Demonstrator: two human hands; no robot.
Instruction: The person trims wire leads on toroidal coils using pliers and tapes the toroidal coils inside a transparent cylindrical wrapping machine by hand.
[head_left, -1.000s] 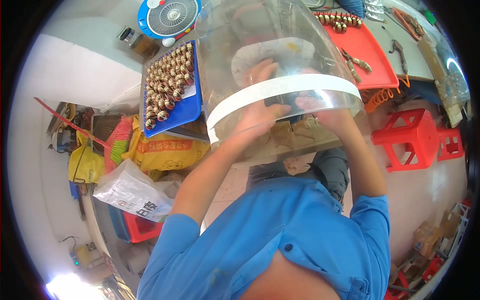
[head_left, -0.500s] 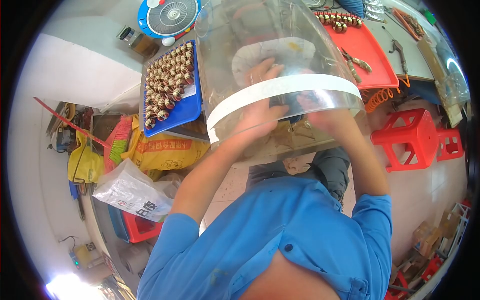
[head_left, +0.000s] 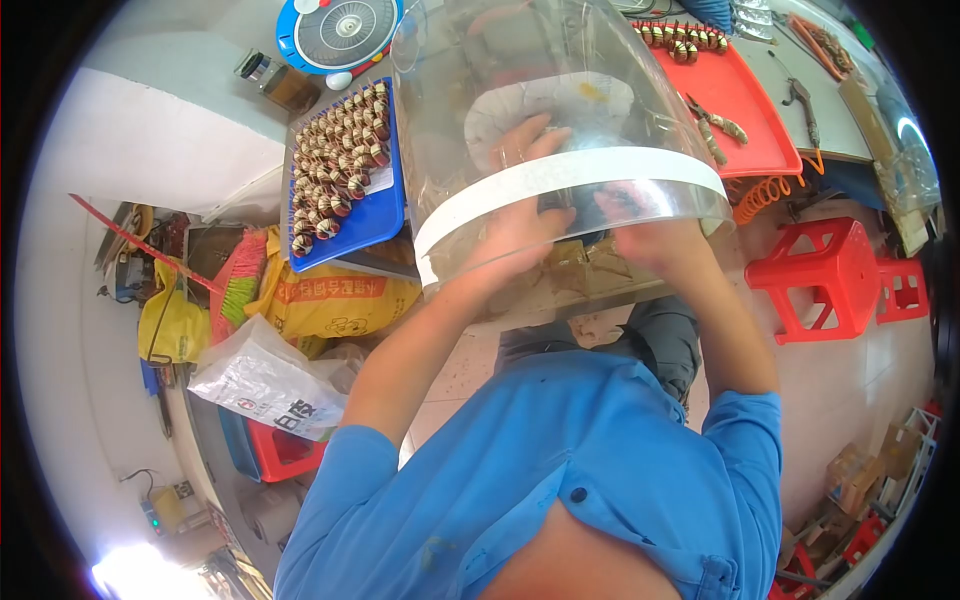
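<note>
A clear plastic hood with a white strip along its front edge covers both hands. Under it, my left hand is bent, its fingers reaching forward and its thumb curled in toward a dark object that I cannot make out. My right hand is close by on the other side, fingers drawn together near the same spot; glare from the plastic blurs what they hold. Beyond the fingers lies a whitish, rounded pad with a yellow stain. Brownish scraps lie just below the hands.
Left stands a blue tray with rows of wound, coil-like parts. At right, a red tray holds similar parts and pliers. Red stools stand right on the floor; bags and a broom left. A blue fan lies behind.
Both hands stay in almost the same place under the hood, with only slight finger movement. The surroundings shift very slightly with the camera.
</note>
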